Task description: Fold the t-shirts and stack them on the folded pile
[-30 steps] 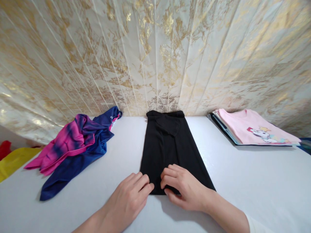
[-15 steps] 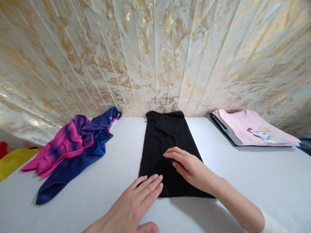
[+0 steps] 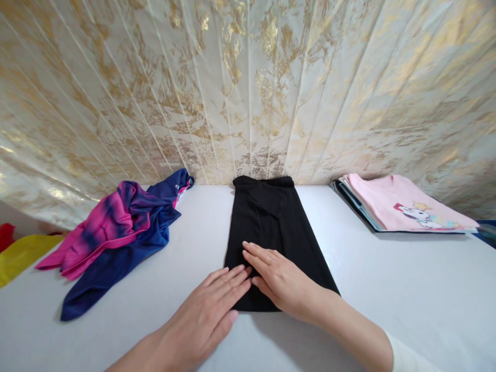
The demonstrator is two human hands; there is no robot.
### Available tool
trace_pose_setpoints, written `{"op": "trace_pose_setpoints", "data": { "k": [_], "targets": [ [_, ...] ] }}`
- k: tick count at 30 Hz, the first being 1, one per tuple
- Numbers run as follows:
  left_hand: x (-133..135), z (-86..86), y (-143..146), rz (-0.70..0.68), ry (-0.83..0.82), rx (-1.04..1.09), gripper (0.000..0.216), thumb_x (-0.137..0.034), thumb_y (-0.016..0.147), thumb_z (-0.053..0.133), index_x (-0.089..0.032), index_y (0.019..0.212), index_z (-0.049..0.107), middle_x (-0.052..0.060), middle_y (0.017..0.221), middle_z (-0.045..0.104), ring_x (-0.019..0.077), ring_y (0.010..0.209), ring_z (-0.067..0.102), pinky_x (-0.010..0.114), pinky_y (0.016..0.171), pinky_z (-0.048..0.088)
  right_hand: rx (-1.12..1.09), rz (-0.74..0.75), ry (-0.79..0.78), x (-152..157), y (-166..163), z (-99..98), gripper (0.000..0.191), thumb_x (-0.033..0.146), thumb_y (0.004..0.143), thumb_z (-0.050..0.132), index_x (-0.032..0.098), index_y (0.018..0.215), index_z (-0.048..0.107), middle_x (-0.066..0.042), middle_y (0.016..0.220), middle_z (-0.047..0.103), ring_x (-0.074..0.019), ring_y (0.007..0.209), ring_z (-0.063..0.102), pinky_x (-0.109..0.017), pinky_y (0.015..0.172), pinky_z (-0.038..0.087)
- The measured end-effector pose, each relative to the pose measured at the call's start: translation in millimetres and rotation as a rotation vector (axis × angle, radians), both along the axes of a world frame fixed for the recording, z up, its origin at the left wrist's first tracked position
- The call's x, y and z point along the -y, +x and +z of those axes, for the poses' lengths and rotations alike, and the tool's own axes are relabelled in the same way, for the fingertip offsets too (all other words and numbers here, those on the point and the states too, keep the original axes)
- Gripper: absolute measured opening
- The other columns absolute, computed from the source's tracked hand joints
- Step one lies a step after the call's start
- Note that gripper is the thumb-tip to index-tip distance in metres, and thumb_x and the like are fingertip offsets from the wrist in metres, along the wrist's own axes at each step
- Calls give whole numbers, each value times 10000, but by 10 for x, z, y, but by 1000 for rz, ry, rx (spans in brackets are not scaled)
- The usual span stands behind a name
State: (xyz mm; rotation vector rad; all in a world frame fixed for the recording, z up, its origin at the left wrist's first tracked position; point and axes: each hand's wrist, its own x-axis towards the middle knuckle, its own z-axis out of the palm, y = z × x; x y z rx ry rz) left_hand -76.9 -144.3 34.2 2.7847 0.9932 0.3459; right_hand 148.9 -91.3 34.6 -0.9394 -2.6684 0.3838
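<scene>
A black garment [image 3: 271, 222] lies folded into a long strip in the middle of the white table [image 3: 387, 289], its far end against the wall. My left hand [image 3: 209, 310] lies flat with fingers stretched out, its fingertips on the garment's near left corner. My right hand [image 3: 279, 279] also lies flat and open on the near part of the black cloth, fingers pointing left, close beside the left hand's fingertips. Neither hand holds anything.
A crumpled pink and navy garment [image 3: 116, 232] lies at the left. A stack of folded shirts topped by a pink one [image 3: 403, 206] sits at the right. Yellow cloth [image 3: 19, 256] and red cloth [image 3: 5, 235] show at the far left edge. A cream and gold wall [image 3: 248, 88] stands behind.
My hands went from pinching the garment's near edge to lying flat on it. The right hand slid up the cloth, then back left and nearer to the left hand.
</scene>
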Motion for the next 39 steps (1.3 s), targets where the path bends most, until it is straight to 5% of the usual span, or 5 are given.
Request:
{"op": "trace_pose_setpoints", "data": {
  "k": [3,10,15,20,39],
  "targets": [
    [-32,-37,-54,42,21,-8,616,-82,895,375,-189,1483,227,95,1492,340,208,1359,337,440,1096,323,19,-22,7,14,-63,-122,507,141,889,448,57,1387,404,-184,1491,331,-246,1382,308,-433,1085,356],
    [-85,-83,-154,101,5,55,546,-79,912,358,-227,1437,331,80,1455,416,201,1343,362,438,1082,330,-2,-53,23,-23,-56,-214,491,121,888,433,105,1378,427,-154,1482,364,-242,1382,309,-457,1093,337],
    [-89,-24,-149,241,-54,200,199,-175,912,492,-222,1084,581,64,1197,582,212,1129,515,372,936,433,-146,-17,-70,71,-87,-80,439,140,886,463,170,1324,468,-124,1420,464,-220,1326,396,-428,1059,370],
    [-143,-7,-73,283,-105,230,106,-149,896,518,-201,810,550,12,913,557,180,883,530,307,764,431,-242,54,-149,126,-112,1,301,120,861,504,202,1148,544,-94,1246,565,-198,1129,527,-372,973,424],
    [-113,-2,-39,199,-44,222,221,-38,906,441,-209,917,581,21,957,595,188,919,519,344,810,389,-134,-50,-29,35,-101,-78,248,-12,826,484,199,894,596,-53,1084,580,-190,954,508,-333,832,444]
  ]
}}
